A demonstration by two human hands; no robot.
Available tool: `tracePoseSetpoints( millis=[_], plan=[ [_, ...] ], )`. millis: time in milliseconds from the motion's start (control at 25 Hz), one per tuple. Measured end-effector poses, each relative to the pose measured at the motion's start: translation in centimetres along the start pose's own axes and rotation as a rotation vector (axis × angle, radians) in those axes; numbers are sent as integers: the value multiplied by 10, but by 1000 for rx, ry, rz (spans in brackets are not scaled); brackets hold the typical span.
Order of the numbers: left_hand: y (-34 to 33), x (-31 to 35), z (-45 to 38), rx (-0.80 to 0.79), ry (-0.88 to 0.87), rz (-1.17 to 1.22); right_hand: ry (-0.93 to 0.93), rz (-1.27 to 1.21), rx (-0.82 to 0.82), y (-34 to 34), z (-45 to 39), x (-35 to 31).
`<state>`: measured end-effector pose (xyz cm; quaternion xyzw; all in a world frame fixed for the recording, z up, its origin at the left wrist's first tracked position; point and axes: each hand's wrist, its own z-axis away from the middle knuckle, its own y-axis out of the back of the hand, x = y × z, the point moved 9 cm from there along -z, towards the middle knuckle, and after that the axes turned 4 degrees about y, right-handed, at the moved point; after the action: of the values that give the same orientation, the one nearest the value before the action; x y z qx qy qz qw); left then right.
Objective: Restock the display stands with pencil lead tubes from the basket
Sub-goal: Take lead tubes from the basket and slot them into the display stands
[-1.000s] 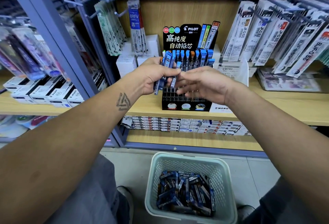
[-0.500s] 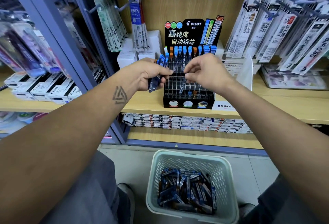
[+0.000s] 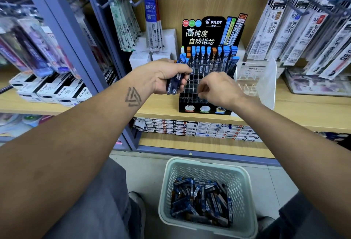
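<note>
The left hand [image 3: 167, 76] is gripping a bundle of pencil lead tubes [image 3: 175, 81] at the centre of the frame, just left of the black display stand [image 3: 205, 79] on the shelf [image 3: 303, 109]. The right hand [image 3: 220, 88] is curling over the stand's lower grid slots; whether it is pinching a tube I cannot tell. More tubes are lying in the basket [image 3: 207, 164] at bottom centre. A loosening left grip could be spilling tubes; a tilted tube could be jamming against the grid.

Right hand [image 3: 218, 88] fingertips hidden behind its knuckles; display stand [image 3: 205, 79] slots there covered; stand label print unreadable.
</note>
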<state>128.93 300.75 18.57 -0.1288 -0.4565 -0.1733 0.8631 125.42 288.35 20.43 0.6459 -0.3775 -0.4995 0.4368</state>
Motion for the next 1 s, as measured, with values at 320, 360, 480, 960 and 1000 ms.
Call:
tracePoseSetpoints(
  millis=[320,360,480,960,1000],
  plan=[
    [-10,-7,-1,-79,49,-30,-48,-56,-4,8,-1,2],
    [-14,-8,0,-106,55,-40,-91,-195,48,17,-1,7],
    [-32,-6,7,-225,25,-82,-256,-926,113,22,8,18],
    [-72,3,3,-302,-41,-120,-273,-1315,140,39,24,60],
    [-72,4,1,-285,-44,-106,-284,-1314,155,41,25,66]
  ],
)
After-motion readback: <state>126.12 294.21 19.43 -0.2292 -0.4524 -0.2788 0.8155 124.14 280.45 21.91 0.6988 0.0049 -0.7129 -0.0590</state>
